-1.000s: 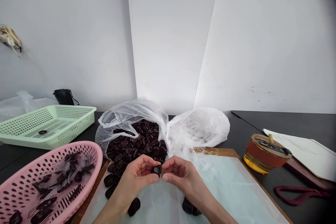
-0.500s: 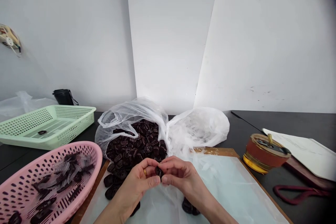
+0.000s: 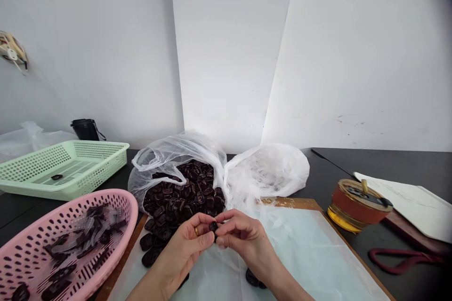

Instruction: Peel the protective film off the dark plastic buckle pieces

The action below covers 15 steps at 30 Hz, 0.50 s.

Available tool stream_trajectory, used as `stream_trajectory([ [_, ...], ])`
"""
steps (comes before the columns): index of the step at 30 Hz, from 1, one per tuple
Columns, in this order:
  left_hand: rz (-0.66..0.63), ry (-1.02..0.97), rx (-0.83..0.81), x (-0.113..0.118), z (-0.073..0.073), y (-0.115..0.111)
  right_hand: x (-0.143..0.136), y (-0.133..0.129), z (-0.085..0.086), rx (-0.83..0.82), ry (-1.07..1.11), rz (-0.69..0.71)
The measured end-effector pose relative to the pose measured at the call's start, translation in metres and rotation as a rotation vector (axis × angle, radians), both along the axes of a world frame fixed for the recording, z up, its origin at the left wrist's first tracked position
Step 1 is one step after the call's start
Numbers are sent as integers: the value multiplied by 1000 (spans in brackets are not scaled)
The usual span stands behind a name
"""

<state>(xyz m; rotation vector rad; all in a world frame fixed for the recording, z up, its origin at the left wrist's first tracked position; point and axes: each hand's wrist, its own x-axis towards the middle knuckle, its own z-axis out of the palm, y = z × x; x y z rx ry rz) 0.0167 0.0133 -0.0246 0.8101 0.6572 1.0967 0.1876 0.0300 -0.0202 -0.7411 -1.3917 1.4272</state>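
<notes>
A small glossy dark-brown piece (image 3: 213, 227) is pinched between the fingertips of both hands; its exact kind is not clear. My left hand (image 3: 189, 242), with a gold ring, grips it from the left. From the right, my right hand (image 3: 243, 235) closes thumb and fingers on its other side. Just beyond lies a heap of similar dark pieces (image 3: 187, 193), spilling from a clear plastic bag (image 3: 203, 143). Some sit loose on the pale sheet (image 3: 318, 254), including dark pieces (image 3: 252, 278) partly hidden under my right wrist.
A pink basket (image 3: 131, 211) at left holds dark pieces and clear plastic strips. Behind it stands a green basket (image 3: 106, 169) with one dark piece. Clear scraps fill another bag (image 3: 278, 169). On the right are a tape roll (image 3: 360, 204), scissors (image 3: 399, 261) and a notebook (image 3: 413, 207).
Between my fingertips the dark piece has turned slightly, showing a different side. Both hands stay in nearly the same place.
</notes>
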Motion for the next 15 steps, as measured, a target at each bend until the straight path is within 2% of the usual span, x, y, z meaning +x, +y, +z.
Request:
stream_trajectory([
  [9, -14, 112, -14, -1, -5, 2, 9, 4, 3, 72, -111, -21],
  [15, -39, 124, -6, -2, -6, 3, 8, 2, 4, 14, -50, 13],
])
